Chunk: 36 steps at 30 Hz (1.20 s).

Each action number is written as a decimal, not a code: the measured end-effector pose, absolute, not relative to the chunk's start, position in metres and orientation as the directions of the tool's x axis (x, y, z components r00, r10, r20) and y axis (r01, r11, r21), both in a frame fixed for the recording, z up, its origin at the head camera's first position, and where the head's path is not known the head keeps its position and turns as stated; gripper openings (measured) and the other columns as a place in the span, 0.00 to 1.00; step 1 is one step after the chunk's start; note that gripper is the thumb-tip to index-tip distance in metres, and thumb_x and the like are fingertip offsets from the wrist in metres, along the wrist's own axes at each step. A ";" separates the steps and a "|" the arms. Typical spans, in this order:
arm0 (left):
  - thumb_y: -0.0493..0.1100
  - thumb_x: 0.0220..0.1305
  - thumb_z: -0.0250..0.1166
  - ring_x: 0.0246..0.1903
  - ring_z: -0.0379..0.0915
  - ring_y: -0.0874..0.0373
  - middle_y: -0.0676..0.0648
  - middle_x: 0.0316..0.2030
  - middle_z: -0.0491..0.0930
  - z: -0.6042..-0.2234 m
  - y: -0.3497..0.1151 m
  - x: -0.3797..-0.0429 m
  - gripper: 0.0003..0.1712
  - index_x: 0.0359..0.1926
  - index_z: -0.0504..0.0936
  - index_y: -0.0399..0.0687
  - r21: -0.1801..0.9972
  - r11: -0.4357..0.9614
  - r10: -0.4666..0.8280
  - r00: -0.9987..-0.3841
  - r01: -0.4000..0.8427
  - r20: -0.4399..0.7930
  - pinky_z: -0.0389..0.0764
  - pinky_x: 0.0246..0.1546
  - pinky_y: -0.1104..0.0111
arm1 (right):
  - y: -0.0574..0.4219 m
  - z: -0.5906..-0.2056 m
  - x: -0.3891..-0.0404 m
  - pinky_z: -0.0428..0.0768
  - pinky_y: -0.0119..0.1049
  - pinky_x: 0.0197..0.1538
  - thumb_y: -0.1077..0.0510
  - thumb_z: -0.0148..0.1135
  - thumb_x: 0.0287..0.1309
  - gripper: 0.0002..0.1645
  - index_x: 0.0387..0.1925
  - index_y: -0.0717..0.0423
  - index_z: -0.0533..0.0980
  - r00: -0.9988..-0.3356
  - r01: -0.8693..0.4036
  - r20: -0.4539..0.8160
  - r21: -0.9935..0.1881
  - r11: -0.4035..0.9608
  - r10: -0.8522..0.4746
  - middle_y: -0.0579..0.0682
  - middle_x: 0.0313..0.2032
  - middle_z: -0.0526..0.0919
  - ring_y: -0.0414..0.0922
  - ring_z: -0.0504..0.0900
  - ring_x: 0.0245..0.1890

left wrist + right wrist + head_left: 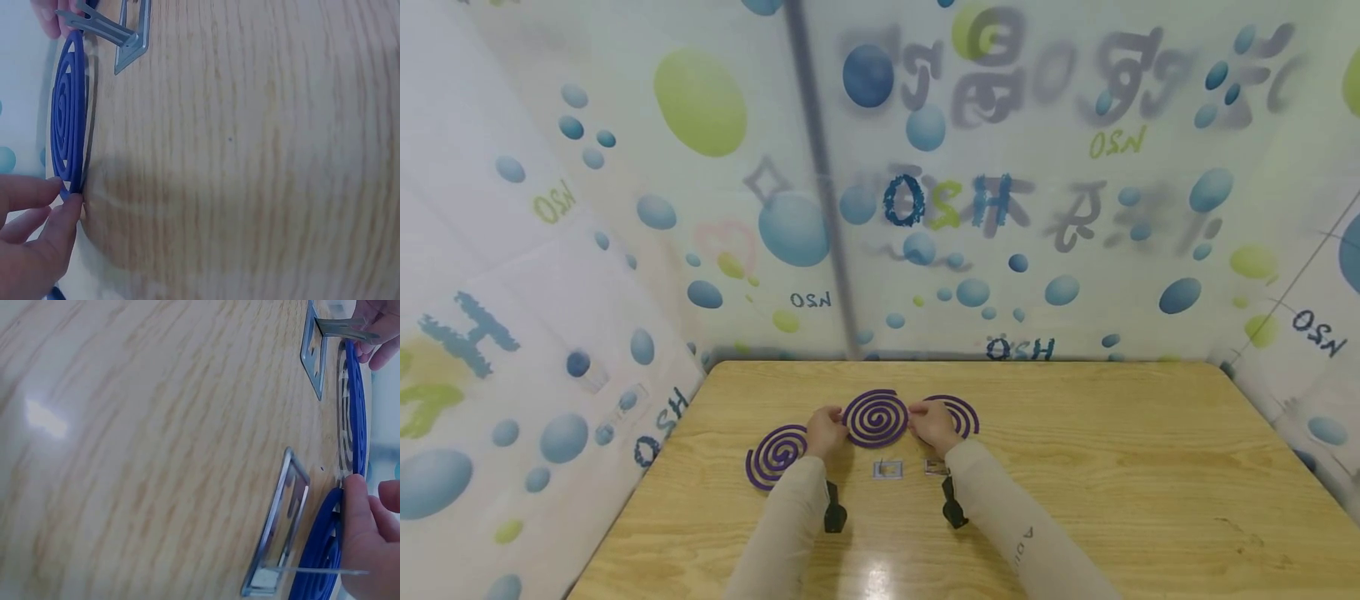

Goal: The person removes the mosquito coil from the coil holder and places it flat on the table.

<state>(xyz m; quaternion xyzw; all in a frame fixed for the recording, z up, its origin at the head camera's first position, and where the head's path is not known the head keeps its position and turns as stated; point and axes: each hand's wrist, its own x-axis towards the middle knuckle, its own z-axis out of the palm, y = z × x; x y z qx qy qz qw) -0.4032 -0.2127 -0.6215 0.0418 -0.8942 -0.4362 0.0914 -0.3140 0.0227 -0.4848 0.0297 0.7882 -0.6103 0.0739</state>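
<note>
A purple spiral mosquito coil (877, 419) sits between both hands, looking blue in the wrist views. My left hand (826, 432) pinches its left edge with thumb and fingers (61, 215). At the opposite edge my right hand (934, 423) holds the coil by its fingertips; part of that grip is hidden. A shadow beside the coil (76, 119) suggests it is slightly raised from the table. Another coil (781, 455) lies left of the left hand, and a third coil (973, 414) is partly covered by the right hand.
Nearer me on the wooden table (1112, 483) lie two small metal coil stands, one stand (887, 477) in the middle and another stand (931, 468) by the right wrist; each has a raised prong. A patterned curtain wall (1060, 250) rises behind the table.
</note>
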 end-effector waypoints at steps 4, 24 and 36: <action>0.26 0.44 0.63 0.41 0.72 0.47 0.36 0.40 0.76 -0.531 -0.181 -0.346 0.25 0.49 0.72 0.30 0.810 0.580 -0.176 -0.984 -0.087 0.021 0.74 0.44 0.63 | 0.024 -0.485 -0.313 0.79 0.33 0.34 0.69 0.51 0.56 0.18 0.50 0.72 0.69 -0.988 0.127 -0.145 -0.962 0.240 -0.055 0.62 0.41 0.76 0.47 0.78 0.33; 0.27 0.55 0.56 0.50 0.67 0.41 0.32 0.51 0.69 -0.439 -0.179 -0.295 0.25 0.56 0.65 0.31 0.905 0.424 -0.055 -0.996 0.037 0.067 0.72 0.49 0.58 | 0.021 -0.455 -0.293 0.78 0.45 0.42 0.67 0.48 0.58 0.18 0.51 0.72 0.67 -0.977 -0.016 -0.018 -0.988 0.156 -0.212 0.68 0.41 0.74 0.61 0.75 0.40; 0.32 0.59 0.56 0.51 0.66 0.43 0.35 0.53 0.68 -0.423 -0.217 -0.274 0.22 0.56 0.67 0.36 0.913 0.398 -0.018 -0.995 0.086 0.102 0.71 0.50 0.58 | -0.009 -0.439 -0.277 0.79 0.41 0.42 0.65 0.50 0.60 0.17 0.49 0.71 0.69 -0.954 -0.030 0.008 -0.997 0.070 -0.299 0.64 0.42 0.75 0.57 0.76 0.41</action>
